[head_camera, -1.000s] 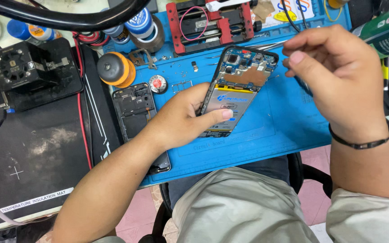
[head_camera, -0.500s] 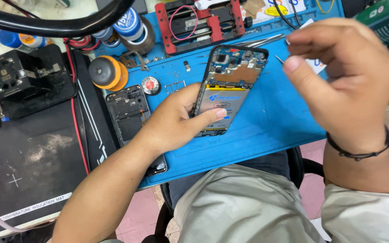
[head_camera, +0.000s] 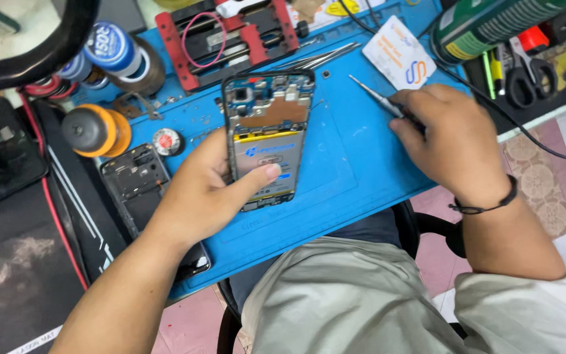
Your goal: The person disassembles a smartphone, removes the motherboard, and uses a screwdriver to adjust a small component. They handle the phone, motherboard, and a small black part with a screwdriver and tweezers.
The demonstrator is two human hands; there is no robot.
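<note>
Two hands are at work over the blue repair mat [head_camera: 361, 177]. My left hand [head_camera: 207, 193] is closed around an opened phone [head_camera: 268, 137] with its back cover off: the thumb lies across the lower part of the battery, and the fingers wrap behind the left edge. The phone stands tilted off the mat, top end far, circuit board and copper-coloured shield exposed at the far end, pale battery below. My right hand [head_camera: 456, 144] sits to the right of the phone and apart from it, fingers curled shut around a thin metal tool [head_camera: 378, 99]. The tool's tip points far-left and rests on or just over the mat; I cannot tell which. A dark band circles the right wrist.

Left of the phone, a removed dark back frame [head_camera: 140, 190] lies half on the black side mat. Beyond it stand an orange-capped round container [head_camera: 96, 130] and a small round red-and-white item [head_camera: 166, 141]. At the far edge sits a red clamp fixture [head_camera: 230, 36], with tweezers [head_camera: 319, 58] lying just to its right. A white card [head_camera: 399, 51] lies far of my right hand. Scissors [head_camera: 524, 72] rest at the far right, off the mat.
</note>
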